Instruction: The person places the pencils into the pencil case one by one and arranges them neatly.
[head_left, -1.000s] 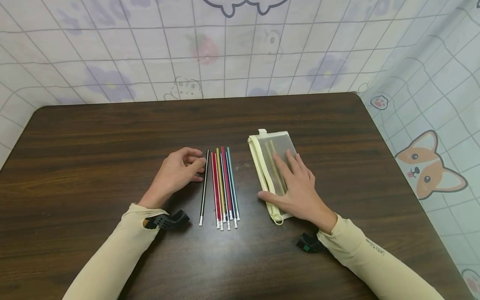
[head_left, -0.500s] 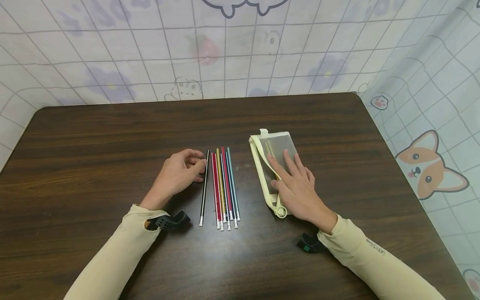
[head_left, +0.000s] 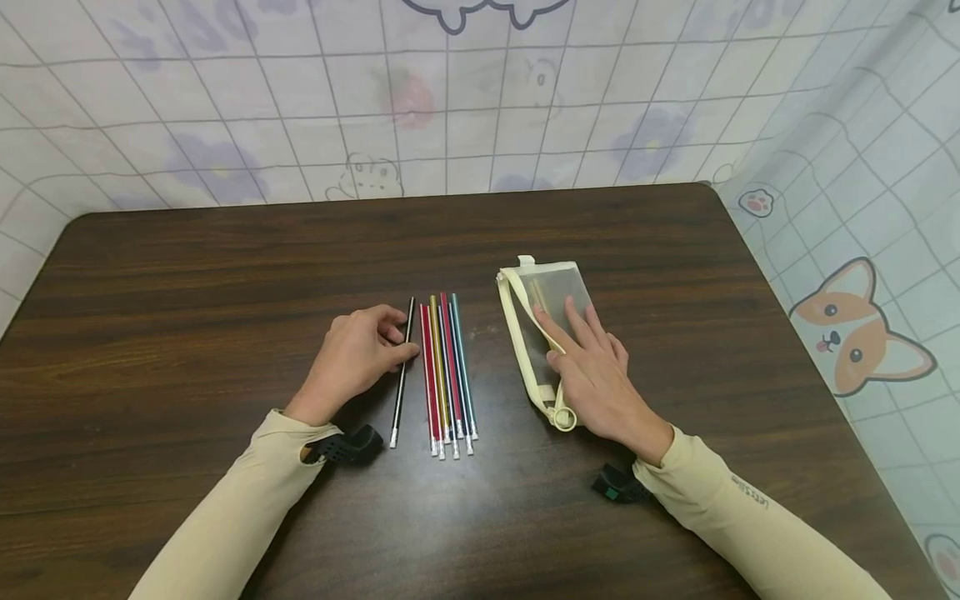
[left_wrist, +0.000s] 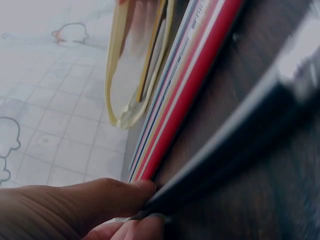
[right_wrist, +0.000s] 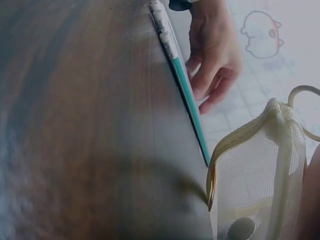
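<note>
My left hand (head_left: 352, 354) pinches a black pencil (head_left: 400, 398) between thumb and fingers, near its upper half; its white eraser end points toward me. Just right of it lies a row of several pencils (head_left: 447, 375) in red, gold, dark and blue-green, their eraser ends toward me. A cream mesh pencil case (head_left: 558, 279) lies farther right with its zipped side gaping open. My right hand (head_left: 600, 387) lies over the case and holds up the edge of its mouth with thumb and index finger. Inside the case, a yellow pencil (left_wrist: 151, 52) shows in the left wrist view.
The dark wood table (head_left: 225, 275) carries everything. A patterned white curtain (head_left: 300, 108) hangs behind it and along the right side. Black wrist cameras (head_left: 345, 446) sit on both wrists.
The right thumb has moved in under the case's upper edge, and the mouth has widened. My left hand has gone from resting beside the black pencil to pinching it; the pencil has shifted slightly left.
</note>
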